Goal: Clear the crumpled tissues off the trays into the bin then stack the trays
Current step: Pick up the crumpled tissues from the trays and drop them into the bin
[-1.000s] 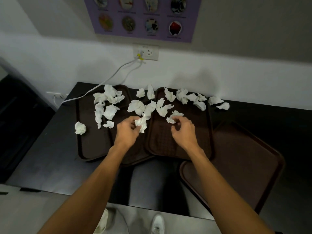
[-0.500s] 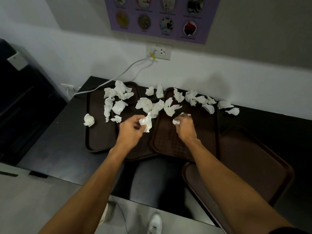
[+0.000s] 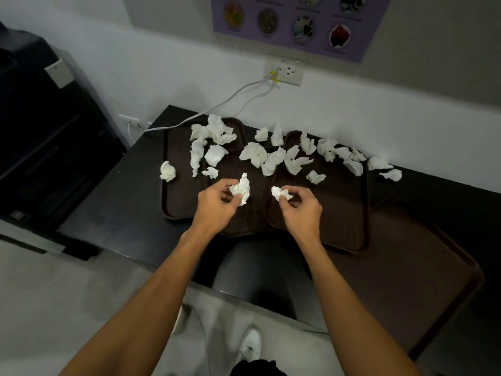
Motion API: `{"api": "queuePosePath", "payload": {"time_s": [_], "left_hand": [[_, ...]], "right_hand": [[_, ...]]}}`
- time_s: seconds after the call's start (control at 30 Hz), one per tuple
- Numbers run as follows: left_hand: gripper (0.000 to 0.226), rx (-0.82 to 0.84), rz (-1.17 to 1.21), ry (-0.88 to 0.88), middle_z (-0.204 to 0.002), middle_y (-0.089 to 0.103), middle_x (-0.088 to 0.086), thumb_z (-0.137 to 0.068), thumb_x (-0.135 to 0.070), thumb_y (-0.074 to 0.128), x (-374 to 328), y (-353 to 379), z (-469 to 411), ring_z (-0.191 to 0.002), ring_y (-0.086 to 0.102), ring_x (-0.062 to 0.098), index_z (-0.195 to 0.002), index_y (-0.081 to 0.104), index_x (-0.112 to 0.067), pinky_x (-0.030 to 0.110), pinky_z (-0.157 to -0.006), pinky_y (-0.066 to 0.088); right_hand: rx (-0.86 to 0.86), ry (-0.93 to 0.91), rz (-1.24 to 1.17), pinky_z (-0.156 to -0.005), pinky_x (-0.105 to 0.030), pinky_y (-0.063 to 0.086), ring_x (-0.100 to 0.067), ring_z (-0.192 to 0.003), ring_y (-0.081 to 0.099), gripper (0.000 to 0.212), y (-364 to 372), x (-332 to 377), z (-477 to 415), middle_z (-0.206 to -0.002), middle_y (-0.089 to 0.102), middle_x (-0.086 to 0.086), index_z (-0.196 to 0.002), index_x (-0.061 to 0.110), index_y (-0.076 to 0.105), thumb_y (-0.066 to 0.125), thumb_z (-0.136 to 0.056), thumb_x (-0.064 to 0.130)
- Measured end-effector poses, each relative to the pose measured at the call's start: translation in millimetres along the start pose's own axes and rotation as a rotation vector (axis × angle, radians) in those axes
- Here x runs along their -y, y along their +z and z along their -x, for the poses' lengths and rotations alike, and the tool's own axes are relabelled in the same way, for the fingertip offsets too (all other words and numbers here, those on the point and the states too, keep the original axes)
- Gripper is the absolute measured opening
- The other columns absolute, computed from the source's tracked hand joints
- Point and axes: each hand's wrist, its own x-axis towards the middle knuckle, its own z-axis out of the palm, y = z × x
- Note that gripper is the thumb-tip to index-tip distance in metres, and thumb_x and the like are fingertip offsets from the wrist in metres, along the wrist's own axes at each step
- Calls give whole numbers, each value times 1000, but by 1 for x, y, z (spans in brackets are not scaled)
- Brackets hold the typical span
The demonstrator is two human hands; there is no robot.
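- The left grip (image 3: 215, 206) hovers over the near half of the middle tray (image 3: 252, 221). Thumb and curled fingers pinch a crumpled tissue (image 3: 240, 188) that pokes up past the knuckles.
- The right grip (image 3: 302, 213) is just right of the middle tray, over the near-left part of the right tray (image 3: 344, 218). Its fingers are curled round a smaller tissue wad (image 3: 280, 193).
- The left tray (image 3: 179, 202) lies just left of the middle tray, and their edges meet.
- A fourth tray (image 3: 423, 272) sits right of the middle tray and nearer the person, set askew on the dark table (image 3: 113, 213).
- Loose tissues (image 3: 254, 156) are scattered over the far half of the middle tray and across the far parts of the trays on either side.
- One stray tissue (image 3: 167, 171) lies on the table well left of the middle tray, just beside the left tray's outer edge.
- Two more tissues (image 3: 385, 169) lie on the table far right of the middle tray, near the wall.
- On the wall beyond the middle tray is a socket (image 3: 287, 73). A white cable (image 3: 217, 107) runs from it down to the table's far-left corner.
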Motion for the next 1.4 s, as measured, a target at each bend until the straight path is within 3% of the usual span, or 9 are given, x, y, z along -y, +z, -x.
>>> {"api": "queuePosePath", "payload": {"time_s": [0.23,0.47,0.63,0.83,0.97,1.1,1.27,1.4], "left_hand": [[33,-20,25,-27,-91,69,-9,-89,-22,77,36,-58,39,-77,68,-3,-121,71,-22,5,-67,49],[27,-103,33,-126,-83,68,-14,-88,-22,76,94,-142,96,-73,67,-3,-114,72,-27,5,-65,48],[27,-156,14,-218,-84,71,-15,-87,-24,77,155,-198,148,-73,68,1,-114,72,-27,8,-67,49],[23,-198,-6,-359,-83,66,-18,-89,-22,76,219,-242,196,-71,63,-7,-111,71,-26,3,-63,44],[28,-211,-24,-452,-88,66,-15,-90,-27,75,254,-251,213,-75,64,2,-118,70,-26,6,-63,45],[25,-217,-3,-528,-89,68,-14,-91,-28,74,286,-245,221,-78,66,6,-115,70,-32,28,-70,58],[24,-252,-1,-606,-105,73,-7,-92,-20,74,342,-222,226,-82,69,9,-115,72,-21,29,-73,62],[25,-293,55,-726,-97,74,-13,-89,-22,74,407,-198,232,-77,73,8,-113,72,-29,39,-75,63]], "right_hand": [[53,-35,-71,-78,-19,57,-6,-91,71,20,51,39,66,-109,70,11,-99,30,73,75,-89,12],[175,10,-136,-74,-17,56,-4,-85,71,18,127,66,153,-110,68,11,-104,21,76,73,-90,10],[282,9,-158,-77,-23,59,-8,-88,72,18,192,71,220,-108,67,13,-105,20,77,73,-90,9],[389,-21,-121,-77,-26,61,-10,-91,72,19,256,61,282,-108,68,8,-105,15,77,73,-89,6],[450,-17,-70,-78,-23,60,-7,-91,70,17,287,48,298,-107,68,5,-103,11,77,73,-88,4],[514,-44,-5,-76,-22,60,-10,-88,71,16,315,22,303,-104,69,3,-100,9,77,73,-86,2],[640,39,91,-76,-10,55,-13,-92,71,18,350,-33,298,-106,67,3,-101,13,76,72,-88,2],[710,20,177,-80,-22,60,-13,-94,69,19,383,-95,299,-107,66,5,-102,15,75,74,-87,4]]}}
